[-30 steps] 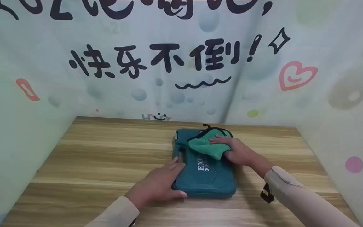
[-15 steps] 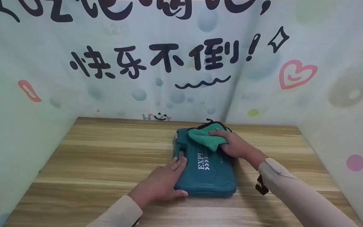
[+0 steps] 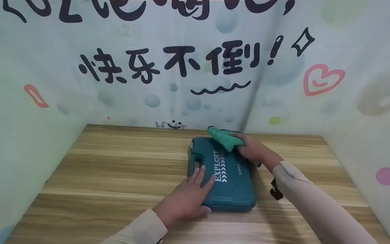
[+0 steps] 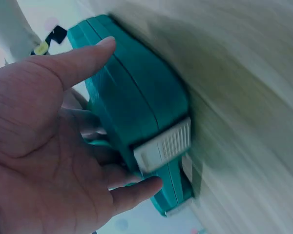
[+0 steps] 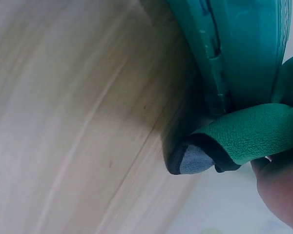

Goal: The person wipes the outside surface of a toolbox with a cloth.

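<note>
A teal plastic tool case [image 3: 232,193] with white "EXPLOIT" lettering lies flat on the wooden table, its handle side to the left. My left hand [image 3: 186,200] rests at the case's near left part, fingers straight over the lid and thumb along the near end. Its palm faces the grey latch [image 4: 163,148] in the left wrist view. At the far right corner, my right hand [image 3: 254,149] holds a green cloth [image 3: 222,138] with dark edging against the case. The right wrist view shows the folded cloth [image 5: 254,131] at the case's end; most fingers are hidden.
The wooden table top [image 3: 113,169] extends on both sides of the case. A printed white backdrop [image 3: 168,101] stands right behind the table's far edge, with pale walls at left and right. A black strap piece [image 3: 276,190] hangs under the right sleeve.
My right hand has moved the cloth toward the case's far edge, uncovering the lettering. The left hand has shifted right, its fingers spread further over the lid.
</note>
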{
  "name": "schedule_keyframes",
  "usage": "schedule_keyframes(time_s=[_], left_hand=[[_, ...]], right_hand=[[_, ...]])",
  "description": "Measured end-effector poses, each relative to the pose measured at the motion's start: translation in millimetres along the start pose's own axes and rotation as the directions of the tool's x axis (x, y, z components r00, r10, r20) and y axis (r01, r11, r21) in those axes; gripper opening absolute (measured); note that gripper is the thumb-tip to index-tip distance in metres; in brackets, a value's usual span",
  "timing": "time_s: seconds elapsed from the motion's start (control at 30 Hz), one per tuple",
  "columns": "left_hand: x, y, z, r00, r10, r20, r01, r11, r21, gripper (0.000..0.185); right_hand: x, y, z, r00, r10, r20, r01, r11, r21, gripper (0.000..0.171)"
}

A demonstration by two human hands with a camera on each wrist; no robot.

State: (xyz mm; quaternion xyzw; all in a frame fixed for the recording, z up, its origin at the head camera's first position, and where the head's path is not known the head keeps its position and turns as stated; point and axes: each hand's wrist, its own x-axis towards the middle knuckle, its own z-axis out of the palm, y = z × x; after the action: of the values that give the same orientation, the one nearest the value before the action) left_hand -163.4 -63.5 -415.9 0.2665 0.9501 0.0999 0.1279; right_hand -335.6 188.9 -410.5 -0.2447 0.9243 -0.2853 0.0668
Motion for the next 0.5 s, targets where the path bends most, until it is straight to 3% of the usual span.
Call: schedule_keyframes(time_s=[0.3,0.5], left_hand=[[7.4,6.4,7.4,1.000,0.009,-0.025,-0.007,0.997,0.077,0.083],[11.0,8.0,4.9,1.000,0.005,-0.025,-0.002,0.995,0.097,0.083]], right_hand=[[11,2,1,0.998,0.049,0.041,-0.052,0.997,0.059,0.045],[21,4,-1,0.994,0.108,0.029,-0.110,0.993,0.052,0.031]])
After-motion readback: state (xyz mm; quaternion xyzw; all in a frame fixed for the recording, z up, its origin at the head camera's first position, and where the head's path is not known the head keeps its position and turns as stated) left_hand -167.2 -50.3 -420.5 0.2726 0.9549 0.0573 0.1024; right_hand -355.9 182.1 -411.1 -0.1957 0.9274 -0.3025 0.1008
